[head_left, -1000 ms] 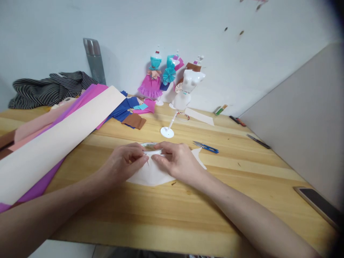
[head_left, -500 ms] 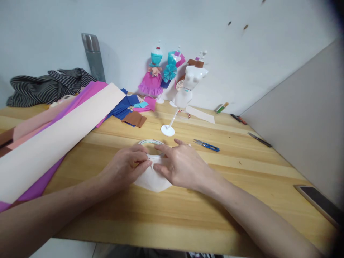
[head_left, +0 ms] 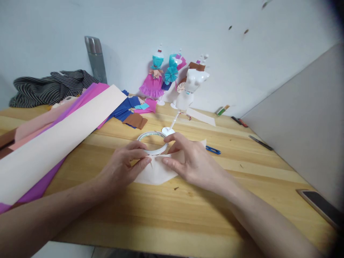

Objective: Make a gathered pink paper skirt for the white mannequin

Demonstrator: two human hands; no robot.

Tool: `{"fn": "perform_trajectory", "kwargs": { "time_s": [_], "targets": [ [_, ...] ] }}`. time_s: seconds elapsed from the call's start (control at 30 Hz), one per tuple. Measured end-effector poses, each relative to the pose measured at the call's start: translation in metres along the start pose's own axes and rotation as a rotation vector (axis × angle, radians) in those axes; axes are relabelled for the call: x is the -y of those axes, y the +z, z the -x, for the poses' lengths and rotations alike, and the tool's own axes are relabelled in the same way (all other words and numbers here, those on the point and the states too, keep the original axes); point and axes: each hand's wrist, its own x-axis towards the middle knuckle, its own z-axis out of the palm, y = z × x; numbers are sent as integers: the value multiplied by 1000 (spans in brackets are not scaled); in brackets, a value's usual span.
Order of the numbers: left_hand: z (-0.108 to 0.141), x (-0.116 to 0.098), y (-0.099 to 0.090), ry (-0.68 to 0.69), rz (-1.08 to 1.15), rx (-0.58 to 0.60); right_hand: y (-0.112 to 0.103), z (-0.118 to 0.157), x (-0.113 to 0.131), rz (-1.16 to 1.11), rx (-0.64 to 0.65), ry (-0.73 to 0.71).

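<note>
The person's left hand [head_left: 120,165] has its thumb and fingertips pinched on the top edge of a white paper piece [head_left: 158,174], just below a white tape roll [head_left: 156,152], as it did half a second ago. The right hand [head_left: 197,161] has shifted: its index finger now reaches the roll's right rim, while the thumb, set well below that finger, lies over the paper; whether it actually grips either cannot be told, since the other fingers are curled out of sight. The roll sits between the hands, less covered than before and tilted up in front of the round white base [head_left: 167,129] of the bare mannequin [head_left: 192,82]. A corner of the paper now hides the blades of the blue thread snips [head_left: 213,149], which earlier showed whole.
</note>
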Motion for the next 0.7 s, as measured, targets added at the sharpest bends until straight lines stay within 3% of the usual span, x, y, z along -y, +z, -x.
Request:
{"fn": "perform_trajectory", "kwargs": {
  "time_s": [0.2, 0.5, 0.7],
  "targets": [
    [1, -4, 0, 28, 35, -35, 1, 3, 3, 10, -58, -22],
    [2, -7, 0, 84, -8, -62, 11, 5, 4, -11, -139, -191],
    [3, -6, 2, 106, -43, -66, 11, 4, 4, -35, -151, -188]
  ]
}}
